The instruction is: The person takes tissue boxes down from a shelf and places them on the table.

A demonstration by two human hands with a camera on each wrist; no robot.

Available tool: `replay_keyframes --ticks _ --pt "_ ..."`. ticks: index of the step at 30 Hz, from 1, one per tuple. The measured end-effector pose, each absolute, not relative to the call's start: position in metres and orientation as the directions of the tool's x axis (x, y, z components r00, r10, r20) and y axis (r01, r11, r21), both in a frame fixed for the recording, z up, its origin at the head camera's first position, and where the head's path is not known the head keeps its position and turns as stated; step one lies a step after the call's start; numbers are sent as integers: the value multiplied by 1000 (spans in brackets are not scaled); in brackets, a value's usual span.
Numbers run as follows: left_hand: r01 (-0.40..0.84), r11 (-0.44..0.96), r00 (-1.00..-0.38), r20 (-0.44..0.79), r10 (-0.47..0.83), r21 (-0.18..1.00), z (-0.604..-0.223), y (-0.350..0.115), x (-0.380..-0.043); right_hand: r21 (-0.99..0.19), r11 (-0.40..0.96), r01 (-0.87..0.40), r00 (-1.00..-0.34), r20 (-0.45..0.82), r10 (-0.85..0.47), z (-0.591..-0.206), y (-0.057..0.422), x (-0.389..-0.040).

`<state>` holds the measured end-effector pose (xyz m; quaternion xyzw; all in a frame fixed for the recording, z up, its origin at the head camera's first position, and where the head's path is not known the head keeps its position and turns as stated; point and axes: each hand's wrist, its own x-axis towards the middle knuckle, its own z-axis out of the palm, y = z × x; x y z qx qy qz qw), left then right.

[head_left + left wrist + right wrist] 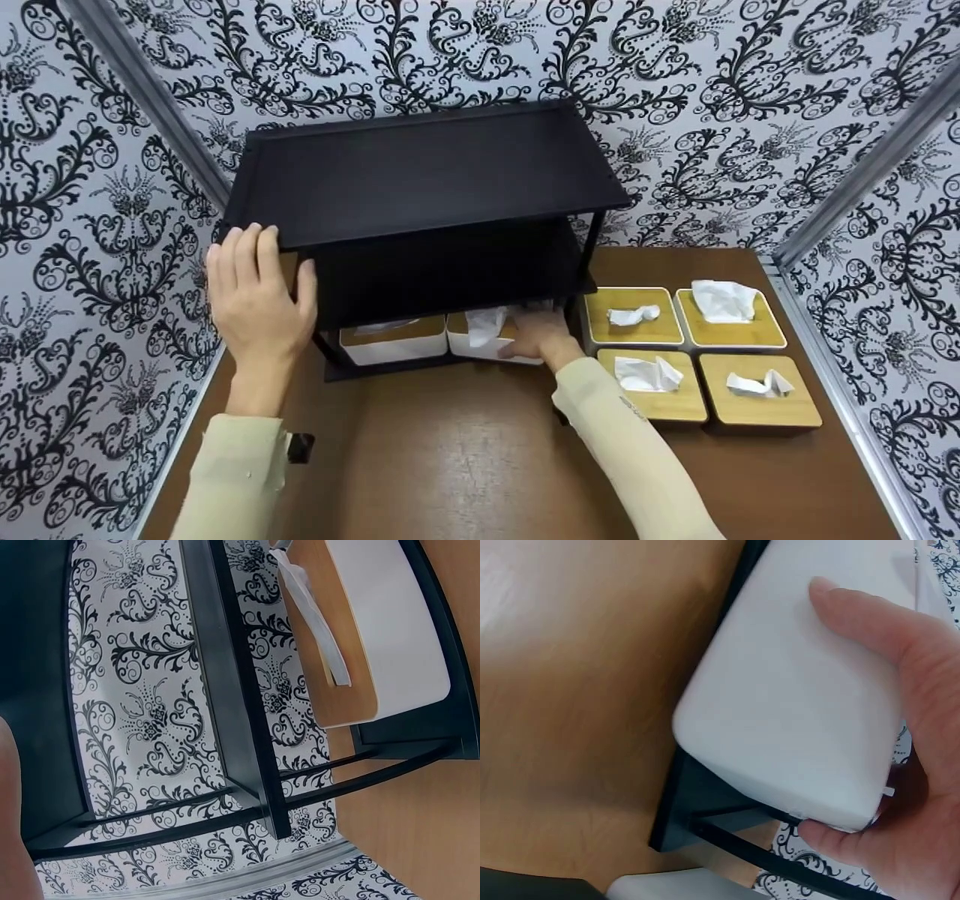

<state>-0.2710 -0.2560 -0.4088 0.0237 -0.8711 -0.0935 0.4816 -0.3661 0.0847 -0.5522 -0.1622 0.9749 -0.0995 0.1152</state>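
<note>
A black three-tier shelf stands against the back wall. My left hand rests at the front left corner of its top board, fingers extended and thumb apart. On the bottom tier, my right hand grips a white tissue box with a wooden lid and a tissue sticking out. In the right wrist view the thumb lies on the box's white front wall and a finger curls round its end. Beside it on the same tier sits another white tissue box, also large in the left wrist view.
Right of the shelf, several wooden-lidded tissue boxes stand in two rows on the brown table, including a back one and a front one. Patterned walls with metal edge rails enclose the table.
</note>
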Motion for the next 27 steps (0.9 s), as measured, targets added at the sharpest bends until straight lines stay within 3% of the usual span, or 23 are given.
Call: replay_keyframes --ticks 6,27 --pt "46 981 -530 837 -136 188 -408 -256 -271 -165 938 -306 -923 -189 -334 -555 84 -363" --pt "54 980 -547 827 -130 190 -408 -257 -270 -264 907 -328 -924 -110 -366 -547 93 -345"
